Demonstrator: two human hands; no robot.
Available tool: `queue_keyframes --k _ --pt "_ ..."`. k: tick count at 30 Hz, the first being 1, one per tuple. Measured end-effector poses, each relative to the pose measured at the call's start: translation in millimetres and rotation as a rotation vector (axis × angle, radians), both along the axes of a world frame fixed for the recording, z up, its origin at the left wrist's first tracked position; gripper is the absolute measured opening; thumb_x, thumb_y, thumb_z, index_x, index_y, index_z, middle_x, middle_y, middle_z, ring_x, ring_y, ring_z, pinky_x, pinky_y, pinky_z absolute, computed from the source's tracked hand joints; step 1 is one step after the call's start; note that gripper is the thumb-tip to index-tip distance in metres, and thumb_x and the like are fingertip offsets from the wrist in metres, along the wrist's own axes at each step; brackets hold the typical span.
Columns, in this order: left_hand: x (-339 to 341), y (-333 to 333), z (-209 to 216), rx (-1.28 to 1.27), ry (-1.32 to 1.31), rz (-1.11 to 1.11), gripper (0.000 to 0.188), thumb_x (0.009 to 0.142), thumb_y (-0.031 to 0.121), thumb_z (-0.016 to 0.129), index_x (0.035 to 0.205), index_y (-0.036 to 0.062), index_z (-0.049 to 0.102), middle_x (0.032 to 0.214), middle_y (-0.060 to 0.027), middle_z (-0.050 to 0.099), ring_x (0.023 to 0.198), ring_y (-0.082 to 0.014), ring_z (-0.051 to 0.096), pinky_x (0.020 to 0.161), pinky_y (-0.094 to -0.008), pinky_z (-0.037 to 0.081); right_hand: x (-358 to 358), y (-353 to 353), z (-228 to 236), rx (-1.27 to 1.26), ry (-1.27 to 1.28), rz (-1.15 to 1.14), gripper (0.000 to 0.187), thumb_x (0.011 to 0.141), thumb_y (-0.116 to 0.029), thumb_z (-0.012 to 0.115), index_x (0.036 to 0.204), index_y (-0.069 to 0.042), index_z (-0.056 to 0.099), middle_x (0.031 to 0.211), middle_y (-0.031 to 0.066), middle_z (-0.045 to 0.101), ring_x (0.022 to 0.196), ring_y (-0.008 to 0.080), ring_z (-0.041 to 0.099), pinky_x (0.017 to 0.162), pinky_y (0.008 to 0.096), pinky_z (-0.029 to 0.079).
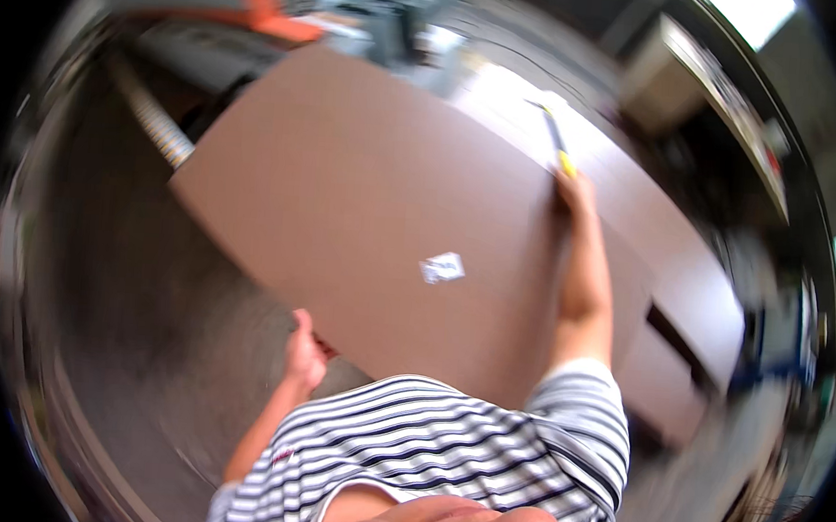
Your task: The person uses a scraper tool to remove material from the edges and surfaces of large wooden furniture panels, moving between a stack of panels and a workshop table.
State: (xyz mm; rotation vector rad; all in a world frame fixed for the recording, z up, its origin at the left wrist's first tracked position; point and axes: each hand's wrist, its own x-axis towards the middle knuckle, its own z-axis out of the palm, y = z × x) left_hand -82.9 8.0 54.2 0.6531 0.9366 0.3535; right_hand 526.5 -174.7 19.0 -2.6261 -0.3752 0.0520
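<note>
A striped shirt point(427, 429) is showing nearest. A brown panel point(365, 181) is slanting lengthwise, far-left to near-right, between 2 sets of fingers: the left hand point(307, 355) is meeting its near edge, grip untellable; the right hand point(576, 190) is clasping a yellow-ended tool point(566, 162) by its far edge.

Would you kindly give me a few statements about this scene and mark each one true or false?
1. The right hand holds a tool with a yellow part. True.
2. A small white label is on the brown panel. True.
3. The label is in the right hand. False: it is on the panel, apart from that hand.
4. The left hand is at the panel's near edge. True.
5. The panel is bright green. False: it is brown.
</note>
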Motion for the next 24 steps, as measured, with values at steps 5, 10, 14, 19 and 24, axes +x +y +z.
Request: queue_keyframes --k 5,10,14,19,24 --pt "25.1 114.7 -16.4 0.056 -0.030 0.326 0.070 0.093 0.061 0.047 0.138 0.0073 0.045 0.135 -0.0041 0.055 0.122 -0.0222 0.051 0.101 -0.0393 0.043 -27.6 11.1 55.2 -0.038 0.143 -0.075 0.060 0.081 -0.055 0.065 0.115 -0.006 0.066 0.112 0.0214 0.066 0.107 0.0354 0.063 0.091 0.0442 0.050" --pt "21.1 112.5 -34.4 -0.059 -0.008 0.447 0.070 0.097 0.057 0.040 0.143 0.0051 0.039 0.146 -0.0075 0.044 0.131 -0.0289 0.043 0.108 -0.0424 0.039 -55.8 -39.2 22.4 -0.046 0.253 -0.090 0.055 0.082 -0.054 0.066 0.114 -0.009 0.061 0.110 0.0177 0.067 0.106 0.0346 0.062 0.091 0.0437 0.049" --pt "15.1 71.4 -105.8 -0.140 0.037 0.411 0.071 0.097 0.060 0.035 0.144 0.0069 0.038 0.146 -0.0078 0.044 0.131 -0.0304 0.043 0.108 -0.0447 0.038 -61.8 -92.4 -24.5 -0.096 0.305 -0.083 0.048 0.081 -0.048 0.069 0.110 -0.010 0.060 0.108 0.0181 0.067 0.104 0.0355 0.063 0.088 0.0464 0.050" --pt "37.4 -58.9 -185.4 -0.251 0.046 0.340 0.075 0.095 0.063 0.034 0.145 0.0072 0.036 0.147 -0.0090 0.042 0.132 -0.0319 0.042 0.107 -0.0474 0.038 -38.4 -232.8 -47.8 -0.105 0.243 -0.109 0.046 0.077 -0.038 0.074 0.110 -0.008 0.063 0.102 0.0187 0.069 0.099 0.0364 0.064 0.085 0.0452 0.050" --pt "118.6 -201.8 -223.2 -0.254 0.032 0.292 0.075 0.096 0.063 0.032 0.143 0.0054 0.038 0.143 -0.0087 0.046 0.128 -0.0311 0.046 0.105 -0.0451 0.041 25.5 -377.8 -40.4 -0.273 0.197 -0.161 0.044 0.079 -0.043 0.073 0.101 -0.007 0.061 0.095 0.0202 0.069 0.091 0.0402 0.065 0.077 0.0483 0.051"
